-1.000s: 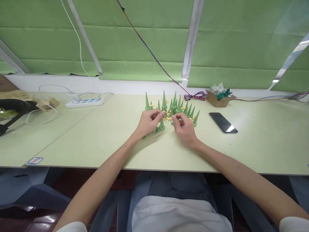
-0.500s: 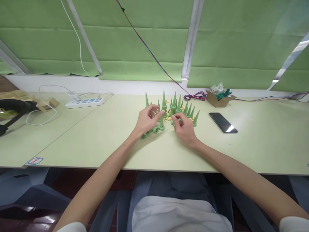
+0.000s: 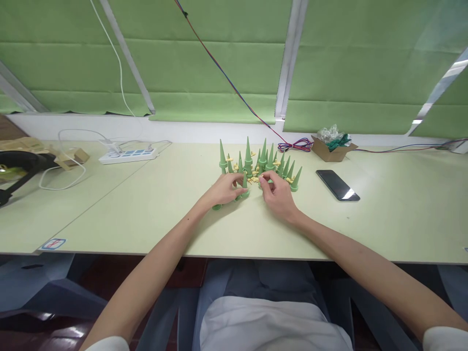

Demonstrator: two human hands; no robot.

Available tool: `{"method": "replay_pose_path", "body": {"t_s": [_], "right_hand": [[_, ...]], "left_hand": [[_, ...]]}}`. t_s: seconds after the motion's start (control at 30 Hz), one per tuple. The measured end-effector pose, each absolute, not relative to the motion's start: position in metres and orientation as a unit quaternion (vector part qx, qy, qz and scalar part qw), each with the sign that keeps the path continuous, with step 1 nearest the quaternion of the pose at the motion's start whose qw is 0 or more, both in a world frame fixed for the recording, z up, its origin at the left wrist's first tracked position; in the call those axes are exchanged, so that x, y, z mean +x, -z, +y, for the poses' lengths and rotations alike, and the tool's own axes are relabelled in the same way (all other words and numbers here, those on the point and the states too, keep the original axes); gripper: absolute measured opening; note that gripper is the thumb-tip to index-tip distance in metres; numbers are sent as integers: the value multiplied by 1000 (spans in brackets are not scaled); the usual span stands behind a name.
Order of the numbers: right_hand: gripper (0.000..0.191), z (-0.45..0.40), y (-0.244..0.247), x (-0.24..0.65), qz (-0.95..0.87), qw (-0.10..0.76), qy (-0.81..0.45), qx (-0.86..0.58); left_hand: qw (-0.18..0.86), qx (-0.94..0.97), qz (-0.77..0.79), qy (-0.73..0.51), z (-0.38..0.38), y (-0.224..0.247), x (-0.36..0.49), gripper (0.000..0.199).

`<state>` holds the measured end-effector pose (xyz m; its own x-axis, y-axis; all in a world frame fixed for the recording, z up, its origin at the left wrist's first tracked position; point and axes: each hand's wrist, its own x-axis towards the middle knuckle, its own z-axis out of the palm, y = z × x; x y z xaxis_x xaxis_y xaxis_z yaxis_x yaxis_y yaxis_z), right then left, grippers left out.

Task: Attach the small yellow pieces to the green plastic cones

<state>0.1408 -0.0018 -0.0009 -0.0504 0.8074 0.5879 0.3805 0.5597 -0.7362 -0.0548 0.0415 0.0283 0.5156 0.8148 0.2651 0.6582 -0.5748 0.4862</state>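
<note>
My left hand (image 3: 224, 188) has its thumb and fingers around a green plastic cone spike (image 3: 244, 181) that stands upright near the front of a cluster. In my right hand (image 3: 278, 196), thumb and index finger are pinched on a small yellow piece (image 3: 261, 177), only partly visible. Between the hands lies a small heap of yellow pieces (image 3: 253, 180). Several more green cones (image 3: 263, 155) stand upright behind, some with yellow pieces on their sides. A green cone base (image 3: 217, 207) shows below my left wrist, the rest of it hidden.
A black phone (image 3: 338, 185) lies to the right. Behind it are a small cardboard box (image 3: 333, 152) with plastic wrap and a coiled red-blue cable (image 3: 298, 145). A white power strip (image 3: 127, 156) and a black curved object (image 3: 27, 163) are on the left.
My left hand has come down from above the cones, and its fingers have closed around the front cone. My right hand has stayed almost still, still pinched.
</note>
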Motion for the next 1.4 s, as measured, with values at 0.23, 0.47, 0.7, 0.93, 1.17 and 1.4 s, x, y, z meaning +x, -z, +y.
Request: {"method": "replay_pose_path", "body": {"t_s": [0.23,0.47,0.7,0.93,1.17,1.4], "right_hand": [[21,0,3,141,-706,527,-201,-428],[22,3,6,142,-712,519,-195,-432],[24,2,4,142,-722,501,-178,-443],[25,5,8,143,-736,483,-167,-445],[25,5,8,144,-740,476,-164,-446],[25,5,9,144,-737,480,-169,-444]], "left_hand": [[151,862,414,-251,45,-22,-53,20],[175,844,429,-270,44,-22,-51,26],[265,810,413,-321,38,-29,-49,26],[316,787,407,-340,33,-34,-47,36],[336,780,405,-338,30,-35,-46,42],[352,777,391,-345,29,-34,-46,39]]}}
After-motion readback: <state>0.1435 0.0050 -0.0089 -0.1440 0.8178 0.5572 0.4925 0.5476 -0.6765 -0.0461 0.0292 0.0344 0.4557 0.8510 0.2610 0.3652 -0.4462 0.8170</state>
